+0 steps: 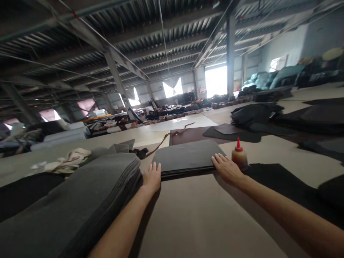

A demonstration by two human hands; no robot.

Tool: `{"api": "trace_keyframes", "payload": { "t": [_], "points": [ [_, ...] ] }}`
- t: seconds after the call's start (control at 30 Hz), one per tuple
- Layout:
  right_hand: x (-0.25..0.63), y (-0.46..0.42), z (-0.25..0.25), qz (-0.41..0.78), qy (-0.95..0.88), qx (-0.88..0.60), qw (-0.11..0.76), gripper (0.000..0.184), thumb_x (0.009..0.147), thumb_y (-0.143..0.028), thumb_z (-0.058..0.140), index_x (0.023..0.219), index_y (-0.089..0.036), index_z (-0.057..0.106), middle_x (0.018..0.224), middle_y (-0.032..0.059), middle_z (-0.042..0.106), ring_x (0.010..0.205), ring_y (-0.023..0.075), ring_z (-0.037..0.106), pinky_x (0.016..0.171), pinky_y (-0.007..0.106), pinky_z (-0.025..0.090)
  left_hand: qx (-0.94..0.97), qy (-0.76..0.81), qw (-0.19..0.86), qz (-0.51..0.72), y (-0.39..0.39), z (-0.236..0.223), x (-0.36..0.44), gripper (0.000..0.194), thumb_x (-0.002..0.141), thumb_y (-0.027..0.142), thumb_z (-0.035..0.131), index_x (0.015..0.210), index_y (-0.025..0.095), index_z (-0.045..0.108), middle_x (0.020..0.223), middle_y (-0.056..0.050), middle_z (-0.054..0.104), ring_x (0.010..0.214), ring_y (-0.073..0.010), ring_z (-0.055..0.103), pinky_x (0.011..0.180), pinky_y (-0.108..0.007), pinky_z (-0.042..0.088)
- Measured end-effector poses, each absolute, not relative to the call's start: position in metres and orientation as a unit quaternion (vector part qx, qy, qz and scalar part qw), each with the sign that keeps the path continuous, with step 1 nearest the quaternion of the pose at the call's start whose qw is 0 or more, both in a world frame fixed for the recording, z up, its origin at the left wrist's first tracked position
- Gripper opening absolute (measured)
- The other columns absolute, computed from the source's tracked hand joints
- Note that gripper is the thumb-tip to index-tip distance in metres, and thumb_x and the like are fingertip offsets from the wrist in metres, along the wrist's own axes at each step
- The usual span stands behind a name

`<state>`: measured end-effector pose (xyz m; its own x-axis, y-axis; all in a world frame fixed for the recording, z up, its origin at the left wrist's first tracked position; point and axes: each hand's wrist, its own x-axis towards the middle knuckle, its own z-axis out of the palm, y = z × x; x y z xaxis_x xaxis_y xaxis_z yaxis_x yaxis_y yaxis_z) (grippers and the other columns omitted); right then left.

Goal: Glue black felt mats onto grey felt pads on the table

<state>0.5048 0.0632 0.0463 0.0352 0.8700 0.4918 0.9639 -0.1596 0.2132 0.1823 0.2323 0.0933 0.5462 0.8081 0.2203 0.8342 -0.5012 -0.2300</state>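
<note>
Where the bench (199, 215) begins at the far left, a black sheet (29, 193) lies flat, with a crumpled cream cloth (72, 159) just beyond it. Next to these, a tall stack of dark grey sheets (88, 190) runs from the lower left corner toward the middle, its layered edges facing right. Beside the far end of that stack is the left hand (152, 177), its fingers stretched out close together and laid against the left edge of a smaller grey stack (186, 156); this grip is not closed round anything. The smaller grey stack sits flat in the middle of the bench, between the two hands, its dark layers showing along the near edge. Behind it, a thin brown strip (161, 141) winds away over the bench, and a maroon sheet (185, 135) lies partly covered by other pieces. The right hand (227, 167) rests at the right edge of the smaller grey stack, fingertips on its top; that grip is also apart, with the fingers extended. Just beyond the right hand stands an upright bottle (239, 157) with a red nozzle. Farther right, a black piece (282, 182) lies flat, and behind the bottle is a dark heap (254, 114) of material.
</note>
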Motion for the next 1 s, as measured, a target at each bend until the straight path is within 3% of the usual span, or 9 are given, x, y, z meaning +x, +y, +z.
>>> {"api": "trace_keyframes", "payload": {
  "t": [0.13,0.27,0.4,0.63,0.77,0.87,1.0],
  "points": [
    [0.488,0.014,0.061,-0.259,-0.673,-0.687,0.090,0.059,0.083,0.001,0.045,0.141,-0.008,0.054,0.148,0.0207,0.049,0.139,0.0331,0.044,0.111,0.051,0.043,-0.881,-0.436,0.175,-0.051,0.185,0.094,0.190,0.067,0.089,0.006,0.046,0.154,0.014,0.033,0.164,-0.018,0.025,0.151,-0.0387,0.024,0.117,-0.062,0.032],
    [0.475,-0.075,0.077,-0.134,-0.760,-0.616,0.154,0.040,0.089,-0.008,0.049,0.125,-0.012,0.066,0.134,0.0155,0.062,0.129,0.0256,0.055,0.113,0.040,0.043,-0.931,-0.327,0.153,-0.063,0.132,0.079,0.200,0.068,0.086,0.007,0.039,0.152,0.021,0.041,0.165,-0.005,0.028,0.153,-0.0323,0.022,0.119,-0.057,0.032],
    [0.481,-0.169,0.085,-0.035,-0.721,-0.656,0.221,0.032,0.097,-0.014,0.046,0.118,-0.020,0.069,0.125,0.0082,0.068,0.117,0.0184,0.063,0.101,0.028,0.052,-0.958,-0.230,0.135,-0.103,0.105,0.048,0.215,0.062,0.083,0.010,0.040,0.142,0.019,0.055,0.158,-0.006,0.043,0.149,-0.0311,0.032,0.116,-0.053,0.039],
    [0.569,-0.306,0.071,-0.199,-0.438,-0.841,0.247,0.037,0.098,-0.040,0.047,0.117,-0.020,0.072,0.122,0.0121,0.069,0.118,0.0289,0.063,0.106,0.048,0.050,-0.963,-0.147,0.044,-0.220,0.104,-0.005,0.227,0.048,0.095,0.035,0.038,0.131,0.019,0.065,0.140,-0.007,0.062,0.132,-0.0283,0.056,0.109,-0.047,0.052],
    [0.602,-0.344,0.050,-0.120,-0.367,-0.897,0.215,0.053,0.088,-0.057,0.056,0.118,-0.016,0.073,0.125,0.0151,0.068,0.119,0.0346,0.062,0.106,0.051,0.049,-0.956,-0.149,0.020,-0.251,0.114,-0.013,0.224,0.049,0.095,0.045,0.039,0.121,0.018,0.070,0.130,-0.008,0.069,0.120,-0.0287,0.066,0.102,-0.047,0.057],
    [0.605,-0.348,0.045,-0.092,-0.378,-0.902,0.188,0.057,0.087,-0.056,0.057,0.124,-0.014,0.070,0.136,0.0151,0.062,0.126,0.0333,0.057,0.110,0.049,0.046,-0.960,-0.132,0.017,-0.245,0.120,-0.012,0.224,0.049,0.093,0.047,0.039,0.116,0.019,0.072,0.128,-0.008,0.070,0.117,-0.0292,0.067,0.101,-0.048,0.058],
    [0.596,-0.340,0.056,-0.076,-0.390,-0.906,0.142,0.052,0.088,-0.046,0.057,0.125,-0.010,0.069,0.135,0.0166,0.062,0.125,0.0314,0.058,0.111,0.044,0.044,-0.962,-0.123,0.014,-0.243,0.124,-0.015,0.226,0.050,0.094,0.047,0.038,0.116,0.018,0.072,0.128,-0.009,0.069,0.118,-0.0293,0.067,0.100,-0.048,0.058]
  ]
}}
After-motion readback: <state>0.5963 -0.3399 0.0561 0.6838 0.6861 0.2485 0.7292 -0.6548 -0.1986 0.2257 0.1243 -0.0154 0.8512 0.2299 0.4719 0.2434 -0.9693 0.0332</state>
